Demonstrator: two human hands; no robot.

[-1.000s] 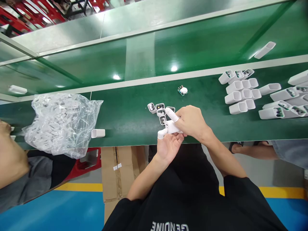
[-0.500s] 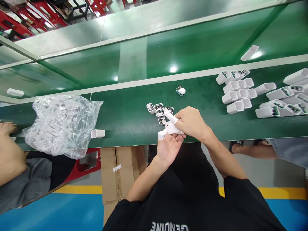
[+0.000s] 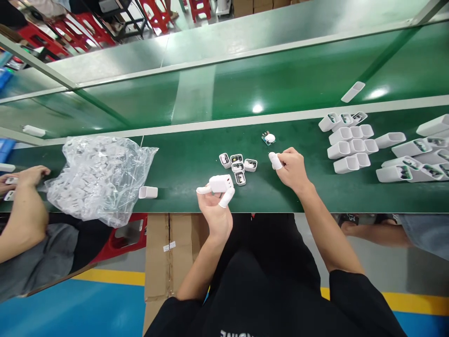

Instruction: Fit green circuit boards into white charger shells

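My left hand (image 3: 216,213) grips a white charger (image 3: 219,183) between thumb and finger, both in white finger cots. Dark port slots show on the charger's right end. To the right, my right hand (image 3: 292,169) hovers over the bench with its fingers curled together and a white cot at the tip; nothing shows in it. Just beyond it lies a small green circuit board (image 3: 269,138) with a white round part. Between my hands stands a cluster of several white charger housings (image 3: 237,167), open end up, with electronics inside.
On the green bench (image 3: 182,159), a clear bag (image 3: 100,180) of white parts lies left, beside one empty housing (image 3: 148,192). Rows of housings (image 3: 351,145) fill the right side. A co-worker's arm (image 3: 21,210) is at far left. A metal rail (image 3: 210,124) runs behind.
My hands have moved apart. The left carries the charger to the left of the cluster; the right has let go of it and moved right, nearer the circuit board.
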